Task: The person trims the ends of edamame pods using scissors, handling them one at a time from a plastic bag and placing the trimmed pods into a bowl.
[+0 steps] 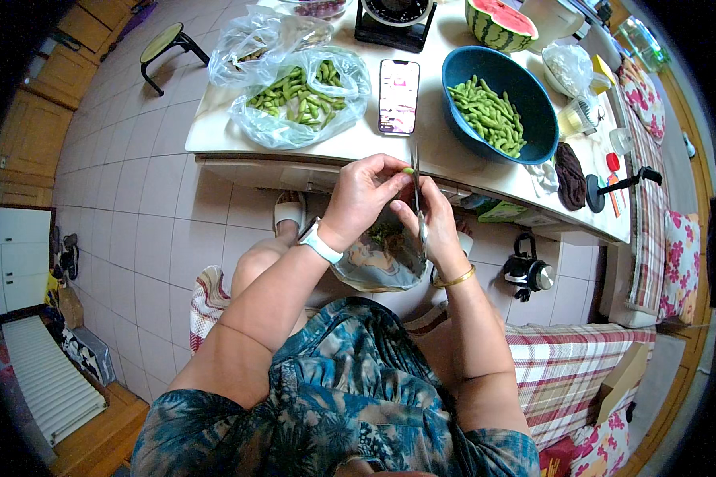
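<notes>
Between the thumb and fingertips of my left hand (367,194) is a green soybean pod (408,171), mostly hidden by the fingers. My right hand (438,223) holds a pair of metal scissors (416,197), the blades pointing away from me beside the pod. Both hands are over my lap, in front of the table edge. Below them hangs or stands a plastic-lined container (382,268) with dark green scraps inside. A blue plastic basin (546,113) on the table holds many pods. To its left, a clear plastic bag (280,134) holds more pods.
A smartphone (399,95) lies between bag and basin. Behind are a black stand (388,37), a cut watermelon (501,27) and a second plastic bag (227,56). At the right are a glass (574,117), a dark cloth (569,176) and a phone holder (595,194). A stool (162,42) stands beyond the table.
</notes>
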### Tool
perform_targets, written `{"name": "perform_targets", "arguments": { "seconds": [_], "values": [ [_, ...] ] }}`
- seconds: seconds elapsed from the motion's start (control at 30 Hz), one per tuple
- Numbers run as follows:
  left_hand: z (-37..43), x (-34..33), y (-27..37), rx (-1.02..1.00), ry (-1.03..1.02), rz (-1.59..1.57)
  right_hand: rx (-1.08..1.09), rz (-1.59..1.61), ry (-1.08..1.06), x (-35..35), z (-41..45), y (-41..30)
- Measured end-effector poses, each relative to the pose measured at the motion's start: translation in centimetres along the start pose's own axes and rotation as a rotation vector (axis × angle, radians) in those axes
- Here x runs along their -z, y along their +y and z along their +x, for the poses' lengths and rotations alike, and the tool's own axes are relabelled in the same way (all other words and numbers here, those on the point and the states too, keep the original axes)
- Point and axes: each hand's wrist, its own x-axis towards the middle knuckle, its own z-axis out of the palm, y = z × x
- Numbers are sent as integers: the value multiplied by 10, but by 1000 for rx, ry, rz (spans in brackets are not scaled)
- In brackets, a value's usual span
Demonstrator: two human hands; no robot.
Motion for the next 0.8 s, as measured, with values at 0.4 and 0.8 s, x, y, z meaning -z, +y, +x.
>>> {"name": "perform_targets", "arguments": {
  "seconds": [0.4, 0.8],
  "values": [
    [1, -1, -3, 11, -10, 37, 0, 7, -9, 2, -1, -7],
    [-2, 1, 5, -3, 4, 84, -4, -46, -48, 3, -1, -8]
  ]
}}
